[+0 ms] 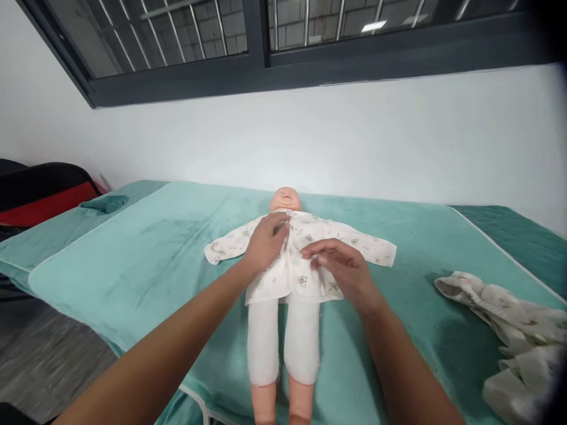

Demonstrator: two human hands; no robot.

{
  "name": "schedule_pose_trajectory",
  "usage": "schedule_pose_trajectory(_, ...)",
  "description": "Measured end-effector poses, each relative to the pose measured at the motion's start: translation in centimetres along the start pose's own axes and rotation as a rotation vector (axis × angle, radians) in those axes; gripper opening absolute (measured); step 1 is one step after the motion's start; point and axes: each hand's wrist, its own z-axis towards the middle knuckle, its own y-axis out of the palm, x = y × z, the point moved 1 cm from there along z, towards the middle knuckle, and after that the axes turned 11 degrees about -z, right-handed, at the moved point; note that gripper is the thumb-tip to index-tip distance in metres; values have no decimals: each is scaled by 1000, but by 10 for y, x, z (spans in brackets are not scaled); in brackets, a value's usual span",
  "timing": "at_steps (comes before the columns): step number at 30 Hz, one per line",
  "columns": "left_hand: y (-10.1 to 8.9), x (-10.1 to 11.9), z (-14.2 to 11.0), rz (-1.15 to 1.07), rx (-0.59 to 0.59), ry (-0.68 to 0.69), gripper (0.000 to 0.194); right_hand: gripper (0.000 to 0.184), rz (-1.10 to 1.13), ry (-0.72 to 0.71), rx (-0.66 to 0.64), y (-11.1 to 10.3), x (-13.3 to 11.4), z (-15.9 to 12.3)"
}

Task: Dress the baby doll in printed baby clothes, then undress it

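A baby doll [287, 199] lies on its back on the bed, head toward the wall. It wears a white long-sleeved baby shirt [310, 277] with small printed figures, its sleeves spread to both sides. White leggings [263, 342] cover its legs down to below the knees, and the lower legs are bare. At the upper front opening, just below the collar, my left hand [266, 241] has its fingers bent together on the shirt's edge. Over the doll's right-of-picture chest, my right hand [343, 265] is open, fingers stretched and thumb apart, close to the cloth.
The doll rests on a green sheet-covered bed [146, 248] that meets a white wall [376, 136] below a barred window [257, 77]. A crumpled printed cloth [509, 319] lies on the right. A black and red chair [44, 192] stands at the left.
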Motion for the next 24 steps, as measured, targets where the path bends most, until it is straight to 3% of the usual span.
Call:
schedule_pose_trajectory(3,7,5,6,107,-48,-14,26,14,65,-7,128,0,6,1)
schedule_pose_trajectory(7,18,4,26,296,14,-155,34,12,74,6,101,0,6,1)
schedule_pose_trajectory(11,22,-1,41,371,58,-160,13,13,3,39,156,-1,8,3)
schedule_pose_trajectory(15,18,-10,51,285,169,-134,8,28,-344,217,304,-5,20,7)
schedule_pose_trajectory(19,14,-18,53,125,256,-135,2,49,-652,385,278,-11,33,8)
schedule_pose_trajectory(24,5,-23,9,31,304,-18,17,53,-934,537,359,-29,41,5)
